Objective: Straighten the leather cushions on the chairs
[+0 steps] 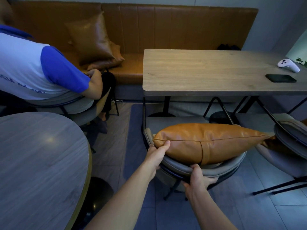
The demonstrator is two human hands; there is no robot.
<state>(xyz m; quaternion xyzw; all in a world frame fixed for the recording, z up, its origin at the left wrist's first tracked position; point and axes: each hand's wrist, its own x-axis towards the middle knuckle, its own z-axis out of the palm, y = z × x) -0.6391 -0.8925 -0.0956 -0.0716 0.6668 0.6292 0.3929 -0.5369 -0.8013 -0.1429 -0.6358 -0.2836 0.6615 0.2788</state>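
The tan leather cushion (206, 141) lay on its edge along the curved backrest of the grey chair (199, 170), which stood pushed in under the rectangular wooden table (207, 72). Its seam faced upward and a vertical strap crossed its near face.

The left hand (157, 156) gripped the cushion's left corner: the thumb lay on the near face by the seam, and the remaining fingers were curled behind the corner (mostly hidden). The right hand (198, 179) clasped the grey backrest below the cushion, thumb on the top of the rim and fingers wrapped under and around the outer face, pressed together.

A second grey chair (289, 146) stood just to the right, with another tan cushion (272, 142) partly visible against it. Two more leather cushions (94, 42) leaned on the tan bench (166, 25) behind the table.

On the table's right end lay a black phone (280, 78) and a white controller (288, 64), well apart from the cushion. No brand was legible on either.

At left, a seated person (33, 63) wore a white shirt with blue sleeves; dark lettering ran along its lower back but was too distorted to read. A round table (38, 160) occupied the lower left.
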